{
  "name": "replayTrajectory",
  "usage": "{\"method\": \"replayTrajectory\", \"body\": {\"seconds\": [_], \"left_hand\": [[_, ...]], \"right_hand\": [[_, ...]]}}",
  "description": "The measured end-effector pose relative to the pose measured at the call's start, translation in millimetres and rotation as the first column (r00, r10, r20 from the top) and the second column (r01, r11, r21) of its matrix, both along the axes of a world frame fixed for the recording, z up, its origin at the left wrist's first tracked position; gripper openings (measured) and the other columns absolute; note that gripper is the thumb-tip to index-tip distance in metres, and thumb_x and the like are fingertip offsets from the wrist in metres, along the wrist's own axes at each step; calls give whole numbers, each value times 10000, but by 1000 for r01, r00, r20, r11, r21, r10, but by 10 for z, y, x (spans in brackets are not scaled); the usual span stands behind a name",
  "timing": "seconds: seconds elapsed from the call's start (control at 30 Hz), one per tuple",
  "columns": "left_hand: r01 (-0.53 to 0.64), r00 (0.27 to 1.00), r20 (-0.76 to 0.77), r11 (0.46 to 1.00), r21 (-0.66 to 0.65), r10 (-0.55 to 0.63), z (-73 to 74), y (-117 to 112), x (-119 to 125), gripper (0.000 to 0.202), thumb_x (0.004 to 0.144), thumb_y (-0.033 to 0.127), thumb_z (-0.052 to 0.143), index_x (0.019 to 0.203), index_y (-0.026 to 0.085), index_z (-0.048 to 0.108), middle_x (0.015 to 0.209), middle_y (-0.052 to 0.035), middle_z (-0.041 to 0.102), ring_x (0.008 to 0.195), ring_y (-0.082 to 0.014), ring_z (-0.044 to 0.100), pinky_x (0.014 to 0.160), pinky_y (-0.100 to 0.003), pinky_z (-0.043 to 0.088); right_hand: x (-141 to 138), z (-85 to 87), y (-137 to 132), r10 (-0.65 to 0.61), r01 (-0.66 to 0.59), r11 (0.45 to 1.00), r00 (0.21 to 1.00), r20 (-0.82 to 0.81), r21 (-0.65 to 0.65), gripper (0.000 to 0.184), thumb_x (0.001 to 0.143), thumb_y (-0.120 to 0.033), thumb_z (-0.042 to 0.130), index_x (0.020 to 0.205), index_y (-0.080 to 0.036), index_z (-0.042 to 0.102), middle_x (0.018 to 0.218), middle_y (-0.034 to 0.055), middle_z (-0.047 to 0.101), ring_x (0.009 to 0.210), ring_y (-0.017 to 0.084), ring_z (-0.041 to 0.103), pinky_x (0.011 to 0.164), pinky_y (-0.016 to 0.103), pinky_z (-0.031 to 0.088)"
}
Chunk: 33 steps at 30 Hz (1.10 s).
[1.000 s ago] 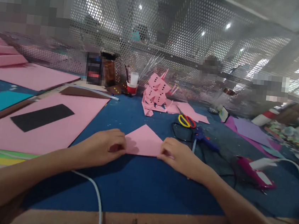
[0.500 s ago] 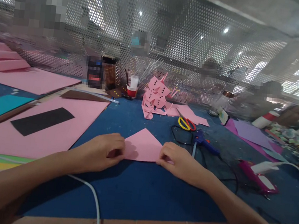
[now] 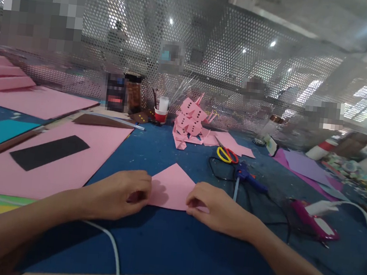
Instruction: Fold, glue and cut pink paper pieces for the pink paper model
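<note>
A piece of pink paper (image 3: 172,189) lies in front of me, its far corner forming a point and its near edge running straight between my hands. My left hand (image 3: 128,193) pinches its left end with curled fingers. At the right end, my right hand (image 3: 207,205) pinches the paper between thumb and fingers, and a bit of pink shows through the gap. Beyond it stands a pink folded-paper ship (image 3: 190,120) with black dots on its sails.
Scissors (image 3: 227,155) and a blue glue gun (image 3: 248,177) with its cord lie right of centre. Further right is a magenta power strip (image 3: 314,219). Pink sheets (image 3: 110,143) with a black strip (image 3: 51,152) lie left. A red-and-white cup (image 3: 160,115) stands behind.
My right hand has shifted slightly left along the near edge of the paper. The whole view has tilted a little, so things sit slightly lower. Both hands keep their pinch.
</note>
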<state>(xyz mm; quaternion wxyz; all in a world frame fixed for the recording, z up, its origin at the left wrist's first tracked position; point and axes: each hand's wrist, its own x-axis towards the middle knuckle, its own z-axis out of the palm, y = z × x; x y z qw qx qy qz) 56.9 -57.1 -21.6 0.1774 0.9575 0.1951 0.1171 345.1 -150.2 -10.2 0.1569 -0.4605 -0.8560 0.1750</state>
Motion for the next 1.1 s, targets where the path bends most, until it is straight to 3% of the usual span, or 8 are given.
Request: {"method": "replayTrajectory", "body": {"seconds": [0.23, 0.67, 1.1], "left_hand": [[-38, 999, -1, 999, -38, 38, -12, -5, 17, 88, 866, 158, 537, 787, 196, 524, 781, -2, 567, 708, -134, 510, 658, -243, 360], [-66, 997, -35, 993, -97, 63, 22, -3, 15, 87, 831, 158, 578, 759, 194, 547, 776, 8, 564, 706, -130, 508, 650, -230, 357], [-71, 996, -54, 997, -12, 70, 16, -37, 55, 107, 816, 132, 547, 731, 191, 516, 755, -5, 566, 711, -150, 513, 654, -253, 352]], "right_hand": [[-37, -53, 20, 63, -65, 997, 997, 43, 36, 203, 915, -392, 659, 977, -200, 636, 981, 17, 671, 950, 165, 566, 831, 278, 417], [-58, -68, 47, -13, 12, 1000, 999, 38, 23, 94, 950, -267, 593, 905, -188, 617, 880, 11, 626, 838, 145, 541, 759, 260, 410], [-96, -76, 50, -103, 104, 994, 994, 18, -31, 36, 881, -191, 626, 857, -188, 599, 857, -13, 612, 773, 119, 529, 695, 234, 385]]}}
